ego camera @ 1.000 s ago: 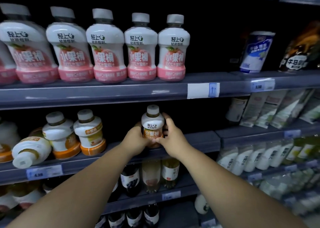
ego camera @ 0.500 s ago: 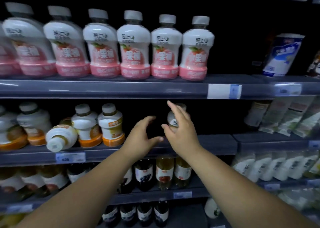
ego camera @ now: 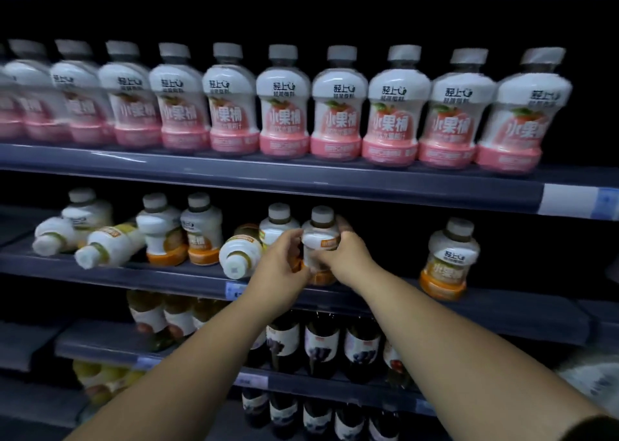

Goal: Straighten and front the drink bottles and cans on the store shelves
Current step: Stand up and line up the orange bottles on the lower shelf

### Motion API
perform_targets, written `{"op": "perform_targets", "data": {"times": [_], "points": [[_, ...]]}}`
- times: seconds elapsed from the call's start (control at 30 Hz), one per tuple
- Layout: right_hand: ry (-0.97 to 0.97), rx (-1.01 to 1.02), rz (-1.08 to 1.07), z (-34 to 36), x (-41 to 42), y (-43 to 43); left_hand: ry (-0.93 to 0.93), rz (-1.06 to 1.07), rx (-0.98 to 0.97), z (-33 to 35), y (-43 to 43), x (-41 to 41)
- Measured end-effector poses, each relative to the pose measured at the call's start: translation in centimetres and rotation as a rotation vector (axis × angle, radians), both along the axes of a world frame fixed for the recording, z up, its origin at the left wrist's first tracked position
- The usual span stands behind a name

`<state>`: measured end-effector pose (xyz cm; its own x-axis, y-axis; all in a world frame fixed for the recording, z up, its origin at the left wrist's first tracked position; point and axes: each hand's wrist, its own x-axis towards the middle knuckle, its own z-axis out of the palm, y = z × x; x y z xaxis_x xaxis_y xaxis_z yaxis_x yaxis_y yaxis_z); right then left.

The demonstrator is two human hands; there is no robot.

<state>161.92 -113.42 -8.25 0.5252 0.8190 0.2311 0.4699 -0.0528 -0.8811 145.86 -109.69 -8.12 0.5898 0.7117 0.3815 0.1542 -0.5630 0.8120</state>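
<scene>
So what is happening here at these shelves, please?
A person is tidying drinks. Both the left hand and the right hand hold one upright white bottle with an orange base on the grey middle shelf. To its left, three similar bottles lie toppled. The pink-based white bottles above stand in a neat row.

Head cam, close, faces fwd at the shelves, arms reaching in from below.

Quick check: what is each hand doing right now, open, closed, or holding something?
Left hand: closed on the orange-banded bottle, gripping its left side.
Right hand: closed on the same bottle, wrapped around its right side.
</scene>
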Motion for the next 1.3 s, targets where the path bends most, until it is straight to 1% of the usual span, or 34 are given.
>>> {"op": "perform_targets", "data": {"times": [0.1, 0.2, 0.27, 0.43, 0.53, 0.6, 0.67, 0.73, 0.83, 0.93, 1.03, 1.13, 1.23, 1.3], "points": [[-0.045, -0.017, -0.062, -0.4, 0.4, -0.2, 0.032, -0.077, -0.088, -0.7, 0.2, 0.9], [-0.103, -0.032, -0.143, -0.4, 1.6, -1.8, 0.075, -0.126, -0.141, -1.4, -0.2, 2.6], [-0.126, -0.034, -0.160, -0.2, 2.8, -3.4, 0.079, -0.151, -0.176, -1.9, -0.7, 4.1], [-0.206, -0.021, -0.130, 1.0, 4.5, -9.3, 0.074, -0.065, -0.186, -1.6, -1.7, 7.6], [-0.294, 0.063, -0.171, 1.4, 5.3, -13.0, 0.072, -0.051, -0.197, -1.6, -1.7, 9.8], [-0.353, 0.113, -0.232, 1.5, 6.4, -15.0, 0.093, -0.048, -0.185, -1.4, -2.3, 11.5], [-0.409, 0.157, -0.338, 1.6, 7.6, -16.5, 0.108, -0.034, -0.181, -1.3, -3.1, 12.9], [-0.448, 0.129, -0.442, 1.6, 8.7, -17.5, 0.114, -0.038, -0.193, -1.6, -3.5, 13.9], [-0.411, -0.016, -0.506, 1.5, 10.0, -18.1, 0.133, -0.082, -0.214, -2.3, -3.7, 15.0], [-0.292, -0.100, -0.449, 1.5, 10.6, -17.6, 0.124, -0.125, -0.249, -2.1, -4.1, 15.6], [-0.219, -0.139, -0.441, 1.8, 11.4, -16.8, 0.139, -0.109, -0.242, -2.2, -4.3, 15.8], [-0.197, -0.156, -0.443, 1.9, 11.9, -16.5, 0.140, -0.108, -0.254, -2.4, -4.0, 15.9], [-0.187, -0.151, -0.413, 1.7, 12.2, -17.0, 0.165, -0.161, -0.290, -2.6, -4.3, 16.2], [-0.192, -0.146, -0.387, 1.5, 12.7, -17.3, 0.148, -0.140, -0.269, -2.9, -4.7, 16.6]]}}
